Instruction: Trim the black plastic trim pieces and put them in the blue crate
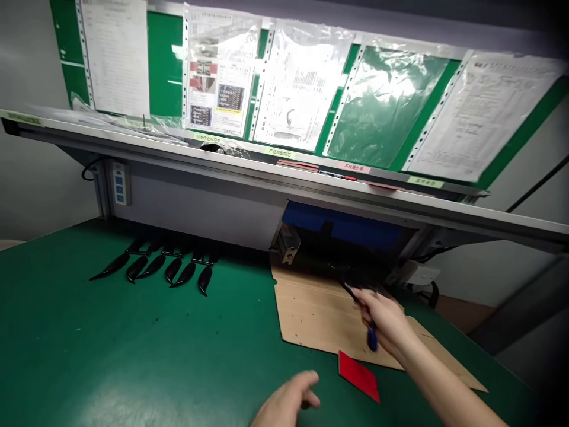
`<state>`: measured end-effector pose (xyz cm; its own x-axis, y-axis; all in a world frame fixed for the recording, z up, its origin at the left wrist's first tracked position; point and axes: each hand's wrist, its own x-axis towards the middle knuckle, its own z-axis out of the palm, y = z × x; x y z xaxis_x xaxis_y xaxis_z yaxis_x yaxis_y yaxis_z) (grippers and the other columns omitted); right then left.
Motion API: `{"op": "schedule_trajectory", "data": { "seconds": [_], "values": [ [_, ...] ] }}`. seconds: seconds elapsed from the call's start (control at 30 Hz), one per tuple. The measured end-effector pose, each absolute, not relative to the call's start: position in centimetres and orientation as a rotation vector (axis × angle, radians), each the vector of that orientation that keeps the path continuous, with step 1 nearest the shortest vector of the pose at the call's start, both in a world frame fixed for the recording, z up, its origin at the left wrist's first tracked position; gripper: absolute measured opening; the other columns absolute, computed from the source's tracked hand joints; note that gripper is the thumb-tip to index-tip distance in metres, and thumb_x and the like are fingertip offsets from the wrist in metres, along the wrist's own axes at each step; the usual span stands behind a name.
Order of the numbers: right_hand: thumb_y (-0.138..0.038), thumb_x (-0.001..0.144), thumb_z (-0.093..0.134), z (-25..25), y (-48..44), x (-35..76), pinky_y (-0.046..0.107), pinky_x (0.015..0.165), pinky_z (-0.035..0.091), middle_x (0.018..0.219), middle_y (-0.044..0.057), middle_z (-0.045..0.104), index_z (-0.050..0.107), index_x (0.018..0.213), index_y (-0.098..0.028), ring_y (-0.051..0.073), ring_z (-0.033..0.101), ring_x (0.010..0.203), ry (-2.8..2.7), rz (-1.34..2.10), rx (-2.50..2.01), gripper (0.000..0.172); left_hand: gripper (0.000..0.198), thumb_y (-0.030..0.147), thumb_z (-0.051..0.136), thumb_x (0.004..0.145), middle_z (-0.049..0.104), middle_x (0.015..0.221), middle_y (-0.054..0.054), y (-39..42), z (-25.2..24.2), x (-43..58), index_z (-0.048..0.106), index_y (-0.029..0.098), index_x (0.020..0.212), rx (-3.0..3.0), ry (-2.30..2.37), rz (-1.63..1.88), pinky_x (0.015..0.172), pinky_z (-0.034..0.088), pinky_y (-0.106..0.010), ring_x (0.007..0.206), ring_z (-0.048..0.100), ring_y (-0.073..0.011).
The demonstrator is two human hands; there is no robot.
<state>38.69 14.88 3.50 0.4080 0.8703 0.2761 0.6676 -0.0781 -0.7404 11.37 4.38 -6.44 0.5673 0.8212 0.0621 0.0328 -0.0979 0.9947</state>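
My right hand [382, 317] is closed around a tool with a blue handle end [372, 338], held over a flat piece of cardboard [311, 314]. A dark part points out past my fingers towards the back; blur and shadow hide its kind. My left hand [288, 400] is at the bottom edge, just above the green table, with its visible fingers apart and nothing in them. Between the hands, a red flat piece [359, 376] lies at the cardboard's front edge. Several black folding propeller blades [182, 274] lie in a row on the left.
The green table [133, 344] carries the cardboard. A small metal box [288, 243] stands at the cardboard's back left, beside a dark blue-backed recess [347, 222]. A shelf [249, 163] crosses above, with papers in plastic sleeves behind. A power strip [121, 184] hangs at left.
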Motion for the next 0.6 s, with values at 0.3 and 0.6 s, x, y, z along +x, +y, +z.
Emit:
{"op": "schedule_trajectory", "data": {
  "seconds": [0.3,0.6],
  "values": [
    [-0.047,0.089,0.055,0.2,-0.2,29.8,0.031,0.063,0.049,0.076,0.003,0.063,0.063,0.087,-0.026,0.022,0.059,0.066,-2.247,0.286,-1.255,0.023,0.073,0.07,0.034,0.089,0.06,0.114,-0.011,3.9,-2.1,8.4,0.028,0.021,0.144,0.61,0.562,1.091,0.086,0.046,-0.034,0.101,0.06,-0.0218],
    [-0.033,0.081,0.067,-2.0,4.6,28.7,0.037,0.098,0.044,0.125,0.003,0.055,0.055,0.125,-0.031,0.027,0.052,0.115,-2.264,0.605,-1.355,0.046,0.049,0.057,0.065,0.08,0.045,0.056,0.005,5.5,-1.3,7.1,0.06,0.013,0.098,0.642,0.492,1.247,0.048,0.027,-0.022,0.045,0.038,-0.0082]
  ]
}}
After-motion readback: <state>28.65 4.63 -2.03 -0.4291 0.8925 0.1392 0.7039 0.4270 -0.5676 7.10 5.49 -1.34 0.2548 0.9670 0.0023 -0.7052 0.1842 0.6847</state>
